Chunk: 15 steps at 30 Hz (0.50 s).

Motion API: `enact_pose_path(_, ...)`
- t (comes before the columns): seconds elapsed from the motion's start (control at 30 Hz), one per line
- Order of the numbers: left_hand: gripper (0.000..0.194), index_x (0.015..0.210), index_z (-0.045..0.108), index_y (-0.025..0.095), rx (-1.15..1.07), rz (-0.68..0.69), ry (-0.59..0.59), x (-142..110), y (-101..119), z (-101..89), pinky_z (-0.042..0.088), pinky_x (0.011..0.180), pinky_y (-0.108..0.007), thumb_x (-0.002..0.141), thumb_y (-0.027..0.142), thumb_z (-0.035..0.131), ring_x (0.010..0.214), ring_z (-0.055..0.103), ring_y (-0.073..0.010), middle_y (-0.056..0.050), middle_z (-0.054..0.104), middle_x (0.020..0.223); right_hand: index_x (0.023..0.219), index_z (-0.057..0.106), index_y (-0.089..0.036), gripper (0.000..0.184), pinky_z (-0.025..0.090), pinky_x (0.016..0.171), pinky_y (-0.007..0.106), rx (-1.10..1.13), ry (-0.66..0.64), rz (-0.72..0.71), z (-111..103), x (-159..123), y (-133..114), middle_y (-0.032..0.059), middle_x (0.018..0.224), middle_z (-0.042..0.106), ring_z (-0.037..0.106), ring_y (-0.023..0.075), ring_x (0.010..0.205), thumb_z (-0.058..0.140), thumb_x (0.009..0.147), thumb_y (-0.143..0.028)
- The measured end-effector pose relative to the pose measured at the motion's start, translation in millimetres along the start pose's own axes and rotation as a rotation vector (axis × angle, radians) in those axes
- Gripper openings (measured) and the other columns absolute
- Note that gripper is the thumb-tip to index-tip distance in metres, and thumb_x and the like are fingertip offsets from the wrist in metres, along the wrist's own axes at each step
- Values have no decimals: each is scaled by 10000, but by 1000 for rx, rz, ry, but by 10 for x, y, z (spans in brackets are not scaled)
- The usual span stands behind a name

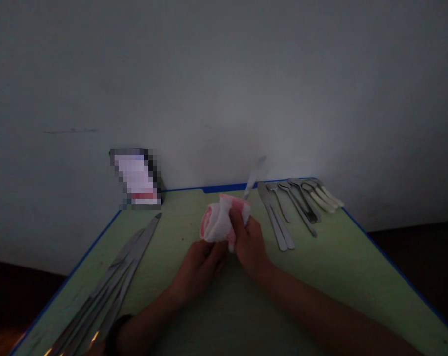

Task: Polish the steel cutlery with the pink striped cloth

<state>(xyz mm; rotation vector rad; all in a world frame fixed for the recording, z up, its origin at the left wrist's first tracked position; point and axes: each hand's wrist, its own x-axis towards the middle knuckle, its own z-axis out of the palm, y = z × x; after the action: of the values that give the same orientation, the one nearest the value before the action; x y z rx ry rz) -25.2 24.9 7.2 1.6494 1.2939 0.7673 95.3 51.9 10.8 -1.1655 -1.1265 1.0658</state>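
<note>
Near the middle of the table, my right hand [250, 242] is closed round a folded pink and white cloth [220, 220], its thumb pressed on top. From the far side of the cloth juts the blurred metal blade of a table knife [254, 177], tilted up to the right. The cloth wraps the knife's middle. Just below the cloth, my left hand [203, 262] is closed in line with the blade, gripping the knife's lower end. That handle end is hidden by fingers and cloth.
Several long knives [125, 267] lie at the left, beside my left forearm. Two table knives [279, 222], several metal spoons or forks [298, 202] and white-handled cutlery [322, 195] lie at the right. A blurred-out phone [137, 175] leans on the wall [224, 99] behind the green table [179, 217].
</note>
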Motion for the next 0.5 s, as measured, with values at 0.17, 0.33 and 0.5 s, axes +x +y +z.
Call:
enact_pose_path(0.17,383,585,444,179,21,25,-151,-48,58,47,243,424,-186,860,445,420,445,350,-77,55,394,495,681,548,-151,466,316,447,209,93,145,-30,-217,316,-119,-15,576,478,387,91,509,410,796,-581)
enact_pose_path(0.33,389,567,415,181,46,52,-264,-78,88,24,215,413,-189,858,438,413,434,321,-71,60,339,492,659,546,-152,488,326,444,211,121,281,-82,-433,581,-216,-20,553,466,378,87,490,411,777,-606)
enact_pose_path(0.5,404,543,428,169,40,98,-387,-126,108,14,235,428,-190,864,415,434,449,346,-72,47,370,489,604,507,-166,484,298,430,219,40,412,-88,-684,810,-202,-28,528,471,384,87,478,420,760,-616)
